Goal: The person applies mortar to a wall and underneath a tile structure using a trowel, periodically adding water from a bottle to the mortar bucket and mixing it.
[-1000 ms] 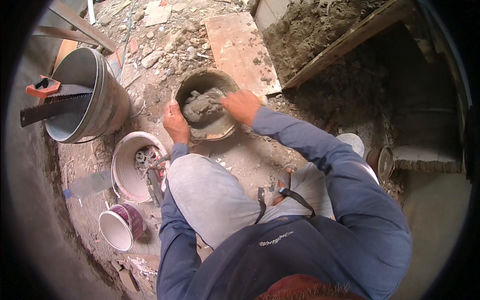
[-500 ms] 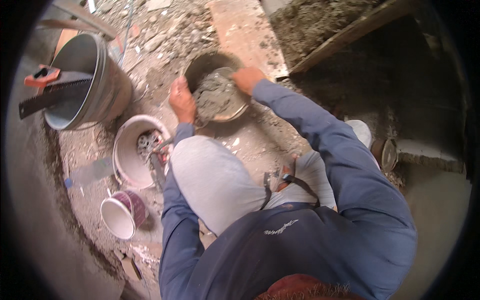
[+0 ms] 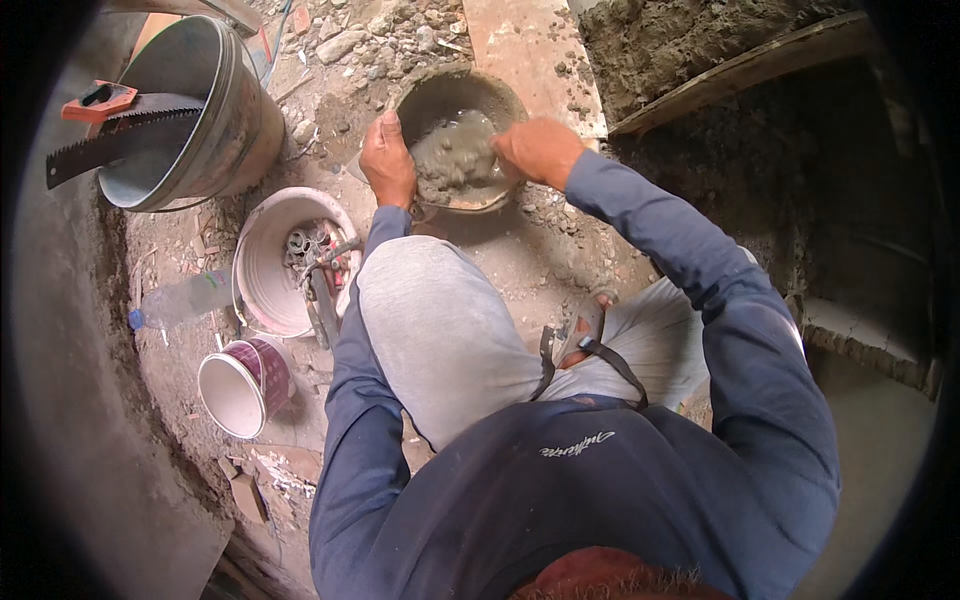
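A round dark mortar pan (image 3: 440,100) sits on the rubble-strewn ground in front of my knees, holding a lump of wet grey mortar (image 3: 455,150). My left hand (image 3: 388,160) grips the pan's near left rim. My right hand (image 3: 538,148) rests at the pan's right side, fingers curled down into the mortar; whether it holds a tool is hidden. Both arms wear dark blue sleeves, and I crouch in grey trousers.
A large metal bucket (image 3: 215,120) with a hand saw (image 3: 120,135) across its top stands at the left. Below it are a white bucket of tools (image 3: 270,270), a small white-and-maroon tub (image 3: 240,385) and a plastic bottle (image 3: 180,300). A flat board (image 3: 525,45) and an earth bank lie beyond.
The view has shifted closer over the pan. My right hand has drawn from the pan's middle to its right side, and the mortar now sits heaped toward the near edge.
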A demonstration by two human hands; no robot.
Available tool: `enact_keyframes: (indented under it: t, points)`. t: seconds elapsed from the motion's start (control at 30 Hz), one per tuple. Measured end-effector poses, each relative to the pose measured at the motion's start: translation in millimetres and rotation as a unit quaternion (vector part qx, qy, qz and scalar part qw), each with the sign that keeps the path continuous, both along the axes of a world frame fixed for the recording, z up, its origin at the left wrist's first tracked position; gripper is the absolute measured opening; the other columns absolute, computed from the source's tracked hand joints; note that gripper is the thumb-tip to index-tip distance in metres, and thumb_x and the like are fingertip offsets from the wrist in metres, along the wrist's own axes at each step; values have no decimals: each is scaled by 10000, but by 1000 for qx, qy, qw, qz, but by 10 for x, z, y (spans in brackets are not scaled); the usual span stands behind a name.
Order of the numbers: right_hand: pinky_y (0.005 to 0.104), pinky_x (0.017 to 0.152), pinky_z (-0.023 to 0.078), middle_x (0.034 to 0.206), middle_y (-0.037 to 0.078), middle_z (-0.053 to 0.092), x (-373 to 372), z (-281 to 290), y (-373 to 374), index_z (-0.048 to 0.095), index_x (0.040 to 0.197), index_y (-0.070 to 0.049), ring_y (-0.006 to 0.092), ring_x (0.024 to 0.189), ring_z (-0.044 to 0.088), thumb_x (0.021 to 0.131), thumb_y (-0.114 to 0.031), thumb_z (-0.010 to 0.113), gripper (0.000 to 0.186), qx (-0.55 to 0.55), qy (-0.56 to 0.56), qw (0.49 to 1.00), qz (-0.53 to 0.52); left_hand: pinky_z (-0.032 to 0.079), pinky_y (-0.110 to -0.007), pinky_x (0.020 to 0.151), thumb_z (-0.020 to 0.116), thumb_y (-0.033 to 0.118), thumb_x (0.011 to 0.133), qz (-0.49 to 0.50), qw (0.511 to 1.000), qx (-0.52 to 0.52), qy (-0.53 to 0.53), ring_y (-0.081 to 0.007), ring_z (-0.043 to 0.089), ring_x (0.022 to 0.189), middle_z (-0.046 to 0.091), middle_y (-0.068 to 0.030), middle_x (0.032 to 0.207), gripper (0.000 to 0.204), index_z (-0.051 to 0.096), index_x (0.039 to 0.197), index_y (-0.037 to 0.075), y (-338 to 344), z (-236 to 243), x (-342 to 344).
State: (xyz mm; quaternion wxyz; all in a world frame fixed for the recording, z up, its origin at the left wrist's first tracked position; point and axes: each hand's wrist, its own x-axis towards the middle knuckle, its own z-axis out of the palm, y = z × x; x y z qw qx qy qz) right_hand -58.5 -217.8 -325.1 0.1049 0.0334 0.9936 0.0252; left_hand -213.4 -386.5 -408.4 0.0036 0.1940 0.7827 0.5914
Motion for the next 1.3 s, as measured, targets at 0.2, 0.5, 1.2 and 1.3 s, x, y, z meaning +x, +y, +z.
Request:
enact_keyframes:
  t: [0.2, 0.5, 1.2, 1.3]
  points:
    - [437, 651, 575, 802, 130, 724, -103, -6, 472, 726, 823, -106, 292, 743, 726, 861, -195, 595, 163, 75, 1, 996, -47, 471, -385, 708, 512, 430, 1017, -6, 1000, 23, -5, -236, 556, 715, 637, -162, 800, 454, 658, 1050, 1, -16, -9, 22]
    - [505, 831, 524, 1013, 215, 682, 129, -396, -65, 653, 1024, -46, 393, 969, 663, 881, -364, 615, 350, -216, -70, 969, -99, 449, -406, 693, 475, 328, 1048, -35, 996, 76, 33, -264, 513, 714, 601, -156, 788, 384, 620, 959, -17, 150, 20, 222]
    - [273, 461, 488, 693, 31, 593, 636, 2031, 147, 618, 937, -45, 107, 537, 560, 955, -345, 600, 300, -443, 172, 863, -173, 445, -371, 775, 440, 458, 1042, 4, 997, 55, -56, -219, 530, 794, 632, -118, 848, 555, 633, 1034, -63, -68, -66, 36]
    - [219, 419, 488, 701, 36, 606, 614, 2678, -150, 607, 982, -31, 72, 507, 568, 988, -303, 575, 274, -626, 130, 746, -186, 448, -370, 782, 444, 454, 1041, 5, 997, 39, -68, -218, 540, 808, 653, -131, 881, 556, 641, 1058, -66, -167, -186, -61]
